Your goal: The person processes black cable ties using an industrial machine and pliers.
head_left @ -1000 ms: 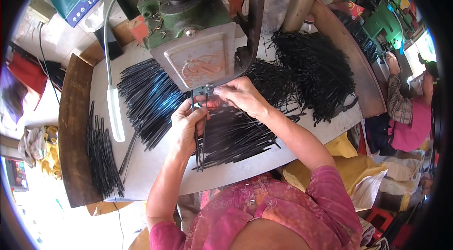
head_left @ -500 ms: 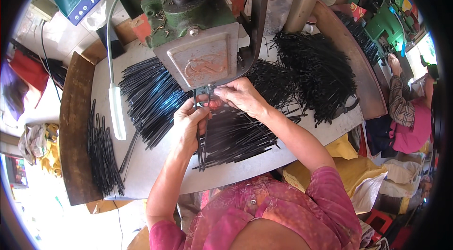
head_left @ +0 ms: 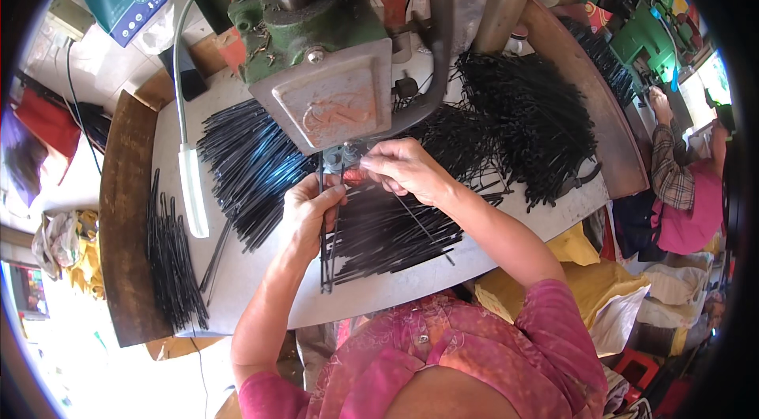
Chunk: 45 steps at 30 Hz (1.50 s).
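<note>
My left hand (head_left: 310,204) is closed round thin black rods (head_left: 329,265), which hang upright below the head of a green press (head_left: 316,71) with a grey metal plate. Their upper ends reach the small metal tooling (head_left: 341,156) under that head. Just right of the tooling, my right hand (head_left: 407,172) has its thumb and fingers pinched together. A single black rod (head_left: 423,223) slants down to the right from beneath these fingers. What the fingertips grip is too small to make out. Below both hands lies a pile of black rods (head_left: 387,241).
More black rods lie in bundles at the left (head_left: 170,261), behind my left hand (head_left: 245,166) and in a large heap (head_left: 526,118) at right. Curved wooden boards (head_left: 130,221) edge the table. A lamp (head_left: 194,194) hangs left; a flask (head_left: 504,8) stands behind. Another person (head_left: 684,190) sits far right.
My right hand has drawn slightly right, off the tooling, and a slanting rod now shows beneath it. My left hand has shifted a little left and down with its rods. The press's shiny top cylinder has sunk.
</note>
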Each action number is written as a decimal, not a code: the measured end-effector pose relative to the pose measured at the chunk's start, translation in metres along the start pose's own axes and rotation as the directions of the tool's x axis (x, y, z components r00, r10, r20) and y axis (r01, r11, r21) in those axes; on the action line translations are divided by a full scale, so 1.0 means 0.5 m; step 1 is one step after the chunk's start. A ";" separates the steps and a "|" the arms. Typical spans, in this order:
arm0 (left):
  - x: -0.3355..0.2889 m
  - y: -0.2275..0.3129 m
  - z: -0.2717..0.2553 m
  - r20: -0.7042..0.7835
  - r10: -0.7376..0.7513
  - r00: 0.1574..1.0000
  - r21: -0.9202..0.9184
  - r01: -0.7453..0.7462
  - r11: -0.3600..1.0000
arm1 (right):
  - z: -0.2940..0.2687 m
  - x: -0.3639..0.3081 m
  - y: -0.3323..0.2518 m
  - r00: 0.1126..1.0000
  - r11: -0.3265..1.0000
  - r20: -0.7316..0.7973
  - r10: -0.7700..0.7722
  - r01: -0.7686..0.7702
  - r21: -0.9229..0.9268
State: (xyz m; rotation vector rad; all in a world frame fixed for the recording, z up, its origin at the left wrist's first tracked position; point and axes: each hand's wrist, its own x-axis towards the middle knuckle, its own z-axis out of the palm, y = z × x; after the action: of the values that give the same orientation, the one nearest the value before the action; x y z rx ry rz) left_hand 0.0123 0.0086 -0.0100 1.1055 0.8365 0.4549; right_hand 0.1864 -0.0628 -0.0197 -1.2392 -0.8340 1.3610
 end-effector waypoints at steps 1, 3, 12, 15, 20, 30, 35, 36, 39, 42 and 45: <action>-0.001 -0.001 -0.001 -0.002 0.000 1.000 0.000 0.000 1.000 | 0.002 -0.001 -0.001 1.000 1.000 0.002 0.000 0.000 0.001; -0.004 -0.002 -0.003 0.000 -0.001 1.000 -0.048 0.001 0.999 | 0.009 -0.005 -0.006 1.000 0.997 -0.013 -0.011 0.012 0.077; 0.002 0.004 -0.020 -0.112 -0.018 0.994 -0.070 0.010 0.998 | -0.001 -0.069 0.040 0.928 0.614 0.287 -0.237 0.372 -0.696; -0.007 0.006 -0.033 -0.123 -0.017 0.992 -0.108 0.003 0.994 | 0.050 -0.124 0.042 0.877 0.371 0.445 -0.180 0.480 -0.795; 0.004 0.003 -0.007 -0.085 -0.001 0.996 -0.073 -0.005 0.997 | 0.059 -0.189 0.103 0.757 0.088 0.567 -0.324 0.621 -0.779; -0.003 -0.003 0.002 -0.052 0.007 0.999 -0.045 -0.009 0.999 | 0.007 -0.068 0.115 0.576 -0.264 0.586 -0.570 0.547 -0.794; -0.011 -0.011 -0.030 -0.084 -0.029 0.996 -0.053 0.024 0.998 | -0.001 -0.055 0.102 0.559 -0.280 0.595 -0.578 0.549 -0.788; -0.011 -0.018 -0.040 -0.090 -0.020 0.996 -0.062 0.014 0.998 | 0.007 -0.066 0.099 0.562 -0.288 0.604 -0.565 0.552 -0.783; -0.013 -0.020 -0.044 -0.098 -0.051 0.994 -0.119 0.039 0.992 | 0.045 -0.132 0.091 0.505 -0.286 0.669 -0.545 0.638 -0.715; -0.009 -0.025 -0.059 -0.105 -0.046 0.993 -0.134 0.032 0.990 | 0.069 -0.194 0.107 0.570 -0.184 0.704 -0.423 0.707 -0.683; -0.008 -0.029 -0.069 -0.127 -0.033 0.991 -0.132 0.016 0.991 | 0.048 -0.206 0.127 0.615 -0.073 0.688 -0.385 0.723 -0.687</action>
State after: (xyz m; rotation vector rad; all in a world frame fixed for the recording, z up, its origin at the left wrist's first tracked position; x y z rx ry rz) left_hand -0.0182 0.0207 -0.0286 0.9515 0.9200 0.5571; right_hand 0.1368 -0.1710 -0.0520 -1.2149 -2.3875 0.0575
